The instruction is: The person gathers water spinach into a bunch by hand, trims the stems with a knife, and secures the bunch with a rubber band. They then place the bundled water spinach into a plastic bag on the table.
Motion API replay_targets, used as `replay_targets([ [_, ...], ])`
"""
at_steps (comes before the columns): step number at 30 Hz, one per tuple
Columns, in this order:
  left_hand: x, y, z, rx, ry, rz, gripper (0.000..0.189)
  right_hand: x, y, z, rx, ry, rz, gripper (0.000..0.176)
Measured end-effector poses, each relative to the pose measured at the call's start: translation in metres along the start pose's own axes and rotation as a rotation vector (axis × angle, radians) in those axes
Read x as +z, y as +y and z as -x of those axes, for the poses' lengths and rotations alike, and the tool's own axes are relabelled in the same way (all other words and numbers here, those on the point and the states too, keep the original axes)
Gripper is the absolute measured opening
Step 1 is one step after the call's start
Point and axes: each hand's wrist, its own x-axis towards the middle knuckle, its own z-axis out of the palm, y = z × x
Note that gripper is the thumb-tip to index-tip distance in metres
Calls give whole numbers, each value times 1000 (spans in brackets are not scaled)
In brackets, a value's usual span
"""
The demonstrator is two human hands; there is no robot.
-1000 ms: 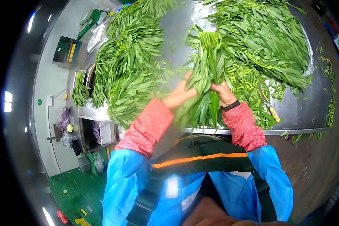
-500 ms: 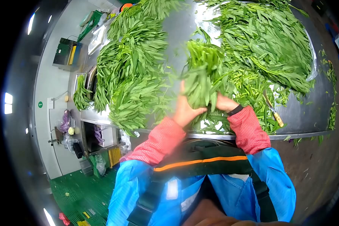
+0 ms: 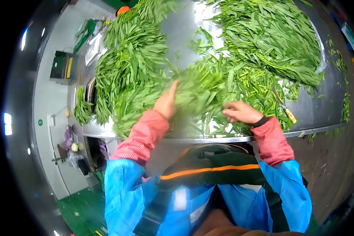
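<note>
Left hand touches a blurry bunch, grip unclear; right hand curls closed. Rows on their left look done, the right pile not.

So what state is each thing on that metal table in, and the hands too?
Left hand: at the bunch, grip unclear.
Bunch: motion-blurred.
Right hand: fingers curled; whether it holds anything is unclear.
Knife: lying down, blade bare.
Right-hand heap: loose, spread out.
Left-hand greens: laid in a long row.
Cut pieces: scattered.
Metal table: partly covered with greens.
</note>
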Motion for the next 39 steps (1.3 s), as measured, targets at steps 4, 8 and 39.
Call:
replay_targets([
  [4, -8, 5, 10, 4, -26, 131, 101, -29, -24, 8, -170, 678, 289, 70],
  [8, -28, 33, 17, -101, -98, 369, 104, 15, -28, -32, -334, 858, 614, 64],
  [39, -47, 34, 44, 287, -55, 175, 80, -46, -57, -11, -413, 707, -706, 15],
])
